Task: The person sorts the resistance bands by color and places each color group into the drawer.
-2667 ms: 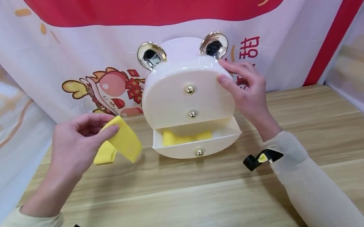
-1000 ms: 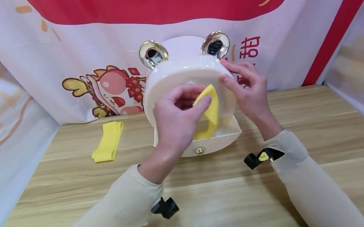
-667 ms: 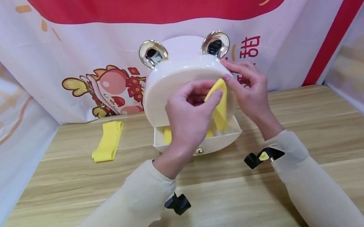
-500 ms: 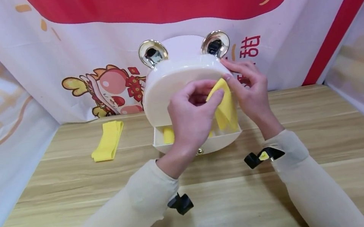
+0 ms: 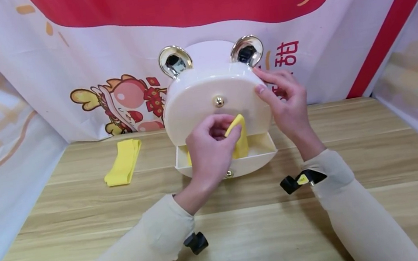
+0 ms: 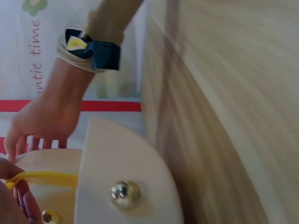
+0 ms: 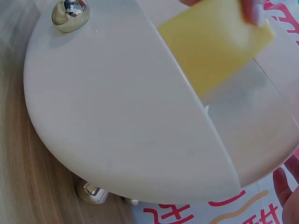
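Note:
A white rounded drawer box (image 5: pixel 194 110) stands on the table with its bottom drawer (image 5: pixel 253 165) pulled out. My left hand (image 5: pixel 209 150) pinches a flat yellow cloth strip (image 5: pixel 241 141) between thumb and fingers; the strip's lower part reaches down into the drawer. The right wrist view shows this strip (image 7: pixel 210 46) behind the drawer front. Another yellow piece in the drawer is mostly hidden by my left hand. My right hand (image 5: pixel 288 98) rests on the box's upper right side, thumb at the front edge.
A folded yellow strip (image 5: pixel 123 163) lies on the wooden table (image 5: pixel 247 240), left of the box. Two gold-rimmed round eyes (image 5: pixel 247 52) stick up from the box top. A printed curtain (image 5: pixel 123 49) hangs close behind.
My left hand carried the yellow strip from the table's left side across to the drawer. In the last half second it moved down and left, lowering the strip. The right hand stayed put.

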`<action>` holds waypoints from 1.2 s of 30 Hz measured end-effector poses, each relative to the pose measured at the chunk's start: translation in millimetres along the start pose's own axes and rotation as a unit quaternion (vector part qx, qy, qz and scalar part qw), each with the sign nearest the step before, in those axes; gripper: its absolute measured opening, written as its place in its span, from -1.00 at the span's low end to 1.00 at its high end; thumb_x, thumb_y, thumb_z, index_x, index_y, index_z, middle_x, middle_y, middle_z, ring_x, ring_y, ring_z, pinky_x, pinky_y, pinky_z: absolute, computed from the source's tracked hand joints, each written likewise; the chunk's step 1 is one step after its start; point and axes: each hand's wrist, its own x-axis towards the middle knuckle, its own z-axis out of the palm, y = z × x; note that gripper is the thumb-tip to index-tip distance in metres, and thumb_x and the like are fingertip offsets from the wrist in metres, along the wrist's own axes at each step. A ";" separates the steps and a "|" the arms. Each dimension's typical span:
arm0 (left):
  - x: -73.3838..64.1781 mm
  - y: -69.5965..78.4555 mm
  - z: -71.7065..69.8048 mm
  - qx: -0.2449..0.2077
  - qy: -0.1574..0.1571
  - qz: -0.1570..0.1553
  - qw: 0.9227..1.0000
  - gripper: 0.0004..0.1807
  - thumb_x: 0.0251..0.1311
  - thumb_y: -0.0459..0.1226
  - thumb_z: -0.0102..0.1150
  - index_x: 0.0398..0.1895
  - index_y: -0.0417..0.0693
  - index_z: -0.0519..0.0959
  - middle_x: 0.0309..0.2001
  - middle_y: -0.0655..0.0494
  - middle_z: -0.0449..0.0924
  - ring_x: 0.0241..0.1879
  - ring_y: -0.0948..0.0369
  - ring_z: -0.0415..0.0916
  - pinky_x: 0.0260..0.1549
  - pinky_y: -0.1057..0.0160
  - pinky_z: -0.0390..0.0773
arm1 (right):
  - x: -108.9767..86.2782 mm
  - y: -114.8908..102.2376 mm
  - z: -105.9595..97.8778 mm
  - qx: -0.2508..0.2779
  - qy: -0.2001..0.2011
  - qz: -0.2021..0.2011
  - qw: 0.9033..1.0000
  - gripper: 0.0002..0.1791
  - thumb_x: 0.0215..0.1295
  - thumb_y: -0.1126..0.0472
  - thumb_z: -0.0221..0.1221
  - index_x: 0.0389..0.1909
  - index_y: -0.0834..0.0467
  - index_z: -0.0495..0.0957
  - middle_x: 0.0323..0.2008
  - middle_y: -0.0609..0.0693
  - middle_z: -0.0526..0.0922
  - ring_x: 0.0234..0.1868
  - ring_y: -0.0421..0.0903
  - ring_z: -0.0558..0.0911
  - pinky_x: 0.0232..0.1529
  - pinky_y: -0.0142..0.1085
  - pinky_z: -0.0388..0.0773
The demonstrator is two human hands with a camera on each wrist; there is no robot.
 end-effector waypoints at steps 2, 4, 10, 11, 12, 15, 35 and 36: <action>-1.4 -5.5 -2.3 0.017 -0.004 0.012 1.000 -0.84 0.20 -0.34 0.50 -0.17 -0.15 0.77 -0.26 0.01 0.77 -0.33 0.20 0.64 -0.31 0.42 0.64 | 0.0 0.3 -0.1 0.001 0.000 0.000 1.000 -0.62 0.45 0.09 0.28 0.24 -0.13 0.72 0.12 -0.13 0.67 0.08 -0.18 0.56 -0.15 -0.44 0.58; -2.9 -10.7 -5.3 0.037 -0.008 0.026 0.999 -0.84 0.18 -0.36 0.49 -0.18 -0.16 0.76 -0.27 0.00 0.77 -0.34 0.19 0.64 -0.33 0.43 0.63 | 0.0 0.4 0.1 0.003 0.001 0.000 1.000 -0.62 0.45 0.09 0.29 0.24 -0.12 0.72 0.11 -0.14 0.67 0.07 -0.18 0.56 -0.15 -0.44 0.59; -5.6 -23.5 -15.4 0.089 -0.018 0.051 0.995 -0.83 0.16 -0.39 0.49 -0.18 -0.15 0.75 -0.25 0.00 0.76 -0.34 0.18 0.67 -0.31 0.38 0.67 | 0.1 0.9 0.5 0.006 0.003 0.005 1.000 -0.63 0.45 0.08 0.29 0.24 -0.12 0.72 0.11 -0.13 0.67 0.08 -0.16 0.56 -0.15 -0.43 0.58; -5.6 -25.3 -17.0 0.098 -0.019 0.052 0.994 -0.83 0.16 -0.39 0.49 -0.18 -0.15 0.74 -0.23 0.00 0.76 -0.33 0.17 0.68 -0.30 0.37 0.69 | 0.1 1.0 0.4 0.007 0.004 0.006 1.000 -0.63 0.44 0.08 0.29 0.24 -0.12 0.72 0.12 -0.12 0.67 0.08 -0.15 0.56 -0.14 -0.42 0.58; -5.9 -26.7 -18.7 0.108 -0.022 0.052 0.993 -0.84 0.17 -0.39 0.49 -0.19 -0.15 0.74 -0.22 0.00 0.74 -0.32 0.16 0.68 -0.29 0.35 0.70 | 0.0 0.9 0.1 0.007 0.003 0.008 1.000 -0.63 0.45 0.07 0.29 0.24 -0.13 0.72 0.13 -0.11 0.67 0.09 -0.15 0.56 -0.14 -0.42 0.58; -6.9 -30.7 -23.5 0.133 -0.031 0.056 0.989 -0.85 0.18 -0.38 0.49 -0.20 -0.15 0.71 -0.19 -0.01 0.71 -0.29 0.14 0.68 -0.27 0.28 0.74 | -0.2 0.5 -0.1 0.008 0.002 0.010 1.000 -0.63 0.45 0.07 0.29 0.24 -0.14 0.72 0.14 -0.10 0.67 0.11 -0.14 0.57 -0.12 -0.41 0.59; -6.3 -40.6 -50.4 0.190 -0.035 0.051 0.980 -0.80 0.14 -0.41 0.52 -0.17 -0.21 0.75 -0.17 -0.06 0.76 -0.19 0.00 0.67 -0.11 0.07 0.72 | -0.4 0.4 0.7 0.004 0.003 0.011 1.000 -0.62 0.45 0.06 0.29 0.25 -0.14 0.71 0.13 -0.12 0.66 0.08 -0.17 0.57 -0.14 -0.42 0.59; -5.7 -40.5 -52.4 0.192 -0.033 0.050 0.980 -0.81 0.14 -0.40 0.52 -0.17 -0.20 0.75 -0.17 -0.05 0.77 -0.20 0.01 0.68 -0.11 0.08 0.72 | -0.4 0.4 0.7 0.003 0.003 0.011 1.000 -0.62 0.45 0.06 0.29 0.25 -0.15 0.71 0.13 -0.13 0.66 0.08 -0.17 0.56 -0.14 -0.42 0.58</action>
